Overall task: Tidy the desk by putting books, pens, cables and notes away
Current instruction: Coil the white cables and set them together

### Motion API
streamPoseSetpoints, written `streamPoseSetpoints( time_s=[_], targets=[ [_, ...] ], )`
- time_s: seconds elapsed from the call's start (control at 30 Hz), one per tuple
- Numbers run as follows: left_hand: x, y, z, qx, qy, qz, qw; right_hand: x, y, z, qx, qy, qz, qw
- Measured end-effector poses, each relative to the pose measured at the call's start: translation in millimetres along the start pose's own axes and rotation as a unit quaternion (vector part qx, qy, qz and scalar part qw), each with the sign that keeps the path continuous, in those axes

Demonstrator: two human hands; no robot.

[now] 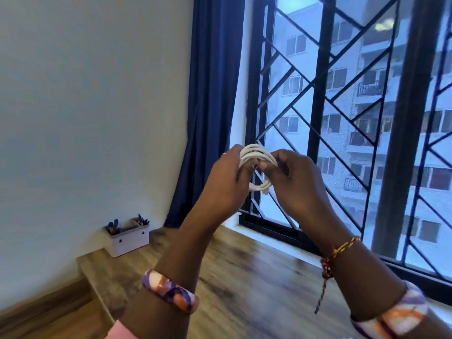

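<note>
A white cable (256, 156) is wound into a small coil and held up in front of the window, well above the desk. My left hand (225, 182) grips the coil's left side, fingers curled round the loops. My right hand (296, 178) pinches the coil's right side with thumb and fingertips. The lower loops and a short cable end hang between the two hands. Part of the coil is hidden behind my fingers.
A wooden desk (232, 277) runs under my arms to the wall. A white organiser box (128, 237) with pens stands at its far left corner. A dark blue curtain (210, 106) hangs beside the barred window (342, 118).
</note>
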State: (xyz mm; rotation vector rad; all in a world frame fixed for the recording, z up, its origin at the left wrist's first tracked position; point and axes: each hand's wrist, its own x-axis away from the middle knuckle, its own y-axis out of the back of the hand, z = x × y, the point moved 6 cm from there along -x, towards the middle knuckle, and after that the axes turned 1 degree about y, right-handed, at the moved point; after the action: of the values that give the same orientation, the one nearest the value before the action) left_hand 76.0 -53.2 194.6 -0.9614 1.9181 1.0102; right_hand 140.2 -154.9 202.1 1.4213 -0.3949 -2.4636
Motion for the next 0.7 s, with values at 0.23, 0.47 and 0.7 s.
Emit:
streamPoseSetpoints(
  time_s=[0.23, 0.47, 0.7],
  targets=[
    [64.4, 11.7, 0.3, 0.074, 0.170, 0.037, 0.982, 54.0, -0.1, 26.3, -0.187, -0.138, 0.026, 0.972],
    [160.3, 45.1, -52.6, 0.322, 0.375, 0.065, 0.867, 139.8, 19.9, 62.3, -0.420, -0.281, 0.138, 0.852],
    [200.5, 85.9, -107.2, 0.217, 0.427, 0.067, 0.875, 184.6, 60.9, 121.2, -0.067, 0.026, 0.174, 0.982]
  ],
)
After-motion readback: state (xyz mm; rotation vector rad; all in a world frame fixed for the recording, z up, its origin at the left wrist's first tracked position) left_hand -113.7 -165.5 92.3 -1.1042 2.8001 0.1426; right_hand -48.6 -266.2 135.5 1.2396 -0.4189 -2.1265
